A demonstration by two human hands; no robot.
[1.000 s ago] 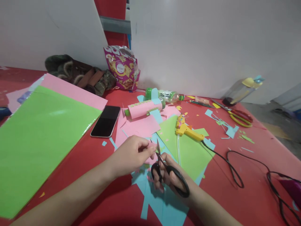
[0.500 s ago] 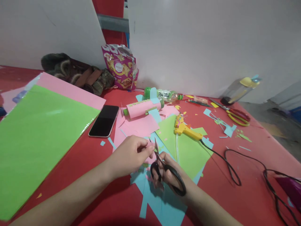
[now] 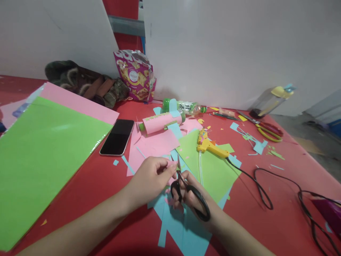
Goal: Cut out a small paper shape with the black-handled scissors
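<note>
Between the thumb and fingers of my left hand is a small piece of pink paper, mostly hidden by the fingertips. My right hand grips black-handled scissors, fingers through the loops. Their blades stand parted, pointing away from me, right beside the left fingertips and the pink piece. Blue paper sheets and pink scraps lie under both hands. Just beyond lies a pink paper roll with green ends and blue paper flaps.
A yellow glue gun rests on green paper, its black cord trailing right. A phone and a green sheet pack lie left. A snack bag, green bottle and red-yellow scissors are farther back.
The scissor blades have opened wider beside the pink paper. My left hand has shifted very slightly toward me; the other things stay in place.
</note>
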